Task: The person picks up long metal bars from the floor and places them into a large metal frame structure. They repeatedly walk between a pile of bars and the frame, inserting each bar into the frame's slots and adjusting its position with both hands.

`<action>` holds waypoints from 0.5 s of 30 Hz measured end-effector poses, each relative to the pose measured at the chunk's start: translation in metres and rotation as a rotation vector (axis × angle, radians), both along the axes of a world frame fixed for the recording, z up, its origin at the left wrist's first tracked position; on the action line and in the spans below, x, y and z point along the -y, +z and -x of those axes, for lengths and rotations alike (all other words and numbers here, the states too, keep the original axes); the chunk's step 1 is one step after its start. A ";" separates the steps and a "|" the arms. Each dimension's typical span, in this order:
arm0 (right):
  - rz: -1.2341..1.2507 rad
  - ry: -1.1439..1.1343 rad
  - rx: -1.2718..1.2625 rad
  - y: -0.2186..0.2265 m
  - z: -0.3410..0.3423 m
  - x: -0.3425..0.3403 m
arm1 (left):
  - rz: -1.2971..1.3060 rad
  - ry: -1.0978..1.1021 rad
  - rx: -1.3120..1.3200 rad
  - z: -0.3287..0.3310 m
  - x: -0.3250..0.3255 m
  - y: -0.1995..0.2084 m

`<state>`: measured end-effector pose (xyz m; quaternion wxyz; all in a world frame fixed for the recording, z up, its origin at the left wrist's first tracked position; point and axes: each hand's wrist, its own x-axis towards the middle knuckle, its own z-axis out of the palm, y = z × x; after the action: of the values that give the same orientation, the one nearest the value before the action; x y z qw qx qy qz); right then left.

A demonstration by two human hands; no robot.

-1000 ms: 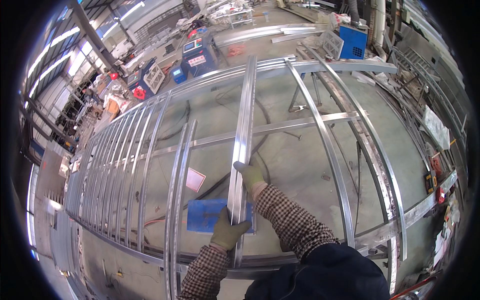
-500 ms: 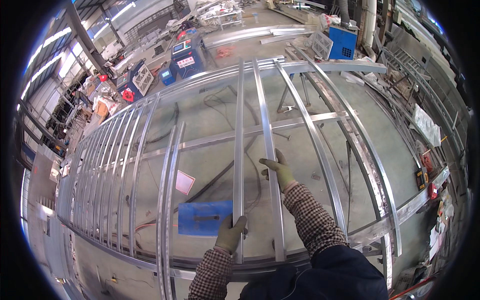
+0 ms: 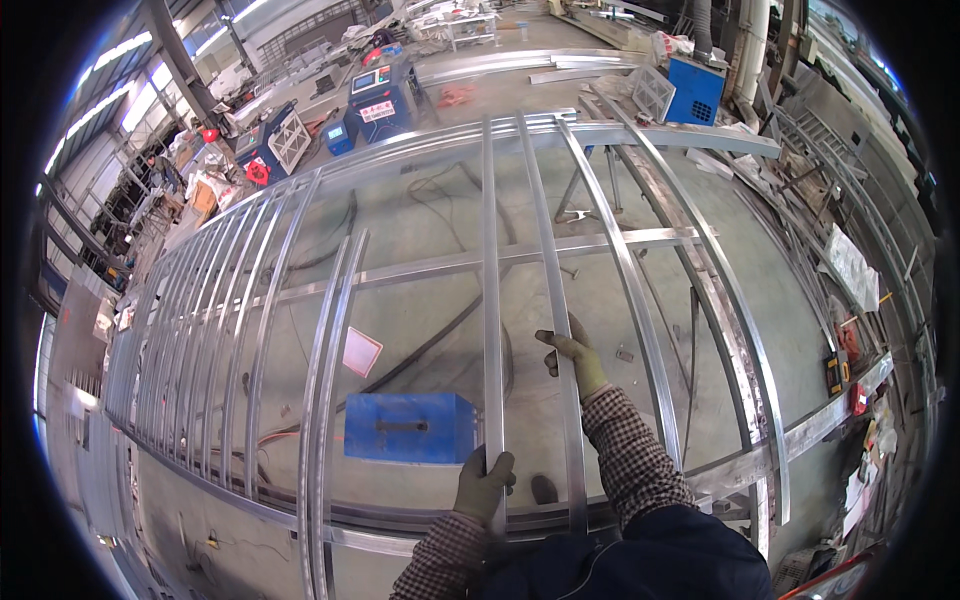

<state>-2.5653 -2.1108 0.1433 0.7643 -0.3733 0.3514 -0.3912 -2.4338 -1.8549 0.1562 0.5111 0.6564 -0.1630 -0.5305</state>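
Gloved in olive-grey, my left hand (image 3: 483, 487) is closed around the near part of a long silver metal profile (image 3: 492, 330). Just right of it lies a second metal profile (image 3: 545, 240), which my right hand (image 3: 577, 355) grips farther up, thumb on the left side. Both profiles run away from me across a metal support frame, roughly side by side with a gap between them. To the right, another profile (image 3: 622, 255) lies untouched. A pair of profiles (image 3: 335, 340) sits close together on the left.
Below the frame stands a blue box (image 3: 408, 428), with a white, red-edged sheet (image 3: 361, 352) and dark cables on the floor. Many profiles (image 3: 215, 330) fill the frame's left side. Blue machines (image 3: 383, 100) stand beyond it. A yellow-black tool (image 3: 838, 372) rests at the right.
The near ends of the two held profiles have shifted to the right, with both hands still on them. My view has turned slightly.
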 end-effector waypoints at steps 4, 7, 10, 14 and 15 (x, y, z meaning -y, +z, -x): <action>0.009 -0.007 0.014 -0.003 0.002 -0.001 | -0.005 0.009 -0.008 0.010 0.001 0.005; -0.042 -0.014 0.005 -0.007 0.002 0.000 | 0.005 0.015 -0.029 0.016 -0.002 0.011; -0.052 0.001 0.075 -0.011 0.003 0.003 | -0.001 0.013 -0.031 0.017 -0.005 0.012; -0.046 0.019 0.075 -0.015 0.006 0.006 | 0.012 0.032 -0.049 0.018 -0.003 0.005; -0.033 0.027 0.044 -0.016 0.008 0.005 | 0.020 0.026 -0.048 0.019 -0.001 0.003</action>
<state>-2.5732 -2.1162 0.1275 0.7832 -0.3564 0.3357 -0.3831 -2.4530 -1.8537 0.1587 0.5284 0.6403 -0.1472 -0.5378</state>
